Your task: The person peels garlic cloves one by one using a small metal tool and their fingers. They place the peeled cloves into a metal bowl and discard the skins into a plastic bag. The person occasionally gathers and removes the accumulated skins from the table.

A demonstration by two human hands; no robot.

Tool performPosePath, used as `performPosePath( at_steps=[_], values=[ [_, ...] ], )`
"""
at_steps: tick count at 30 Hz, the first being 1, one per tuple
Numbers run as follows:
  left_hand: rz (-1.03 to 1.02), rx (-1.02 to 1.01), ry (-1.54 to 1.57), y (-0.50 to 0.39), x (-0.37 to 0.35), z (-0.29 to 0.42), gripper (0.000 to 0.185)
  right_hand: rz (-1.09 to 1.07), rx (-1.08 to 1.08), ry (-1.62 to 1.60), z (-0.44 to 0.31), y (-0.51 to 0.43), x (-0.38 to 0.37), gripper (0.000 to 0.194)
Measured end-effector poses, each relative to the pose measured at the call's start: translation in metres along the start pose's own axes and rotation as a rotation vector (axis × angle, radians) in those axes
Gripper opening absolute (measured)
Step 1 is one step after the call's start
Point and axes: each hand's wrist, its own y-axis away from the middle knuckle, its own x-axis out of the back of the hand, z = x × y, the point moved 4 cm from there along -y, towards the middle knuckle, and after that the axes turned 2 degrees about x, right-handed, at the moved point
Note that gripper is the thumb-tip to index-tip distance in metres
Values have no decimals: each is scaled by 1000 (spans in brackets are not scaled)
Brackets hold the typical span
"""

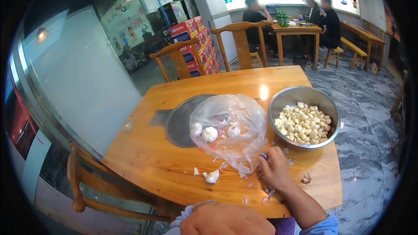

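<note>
My right hand is over the near right part of the wooden table, its fingers closed on a small dark shiny object that I cannot identify. Close to the camera at the bottom is the back of my left hand, its fingers hidden. A clear plastic bag lies mid-table around several garlic bulbs, one of them a white bulb. Nearer me sits a partly broken garlic bulb. Peeled cloves partly fill the steel bowl at the right.
Garlic skins and an unpeeled clove lie near my right hand. Under the bag is a round dark plate set in the table. Wooden chairs stand beyond and at left. Several people sit at a farther table.
</note>
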Motion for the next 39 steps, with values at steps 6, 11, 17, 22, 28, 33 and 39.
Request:
performPosePath(
  at_steps=[6,11,17,22,28,33,39],
  values=[
    [-102,284,-32,-10,-4,6,5,1,32,45,1,0,3,12],
    [-113,213,4,-13,-8,-6,5,9,9,-2,1,0,3,12],
    [-114,-5,96,-11,-10,-20,5,-14,16,25,3,1,2,12],
    [-156,35,166,-15,-10,-24,5,1,34,9,6,1,1,13],
    [-191,-21,208,-7,-3,-28,6,-14,42,-8,6,1,1,14],
    [-190,266,469,-3,-4,-24,22,-33,-2,16,8,2,-3,12],
    [221,232,404,8,-6,-18,31,-51,-1,-63,12,2,-10,13]
  ],
)
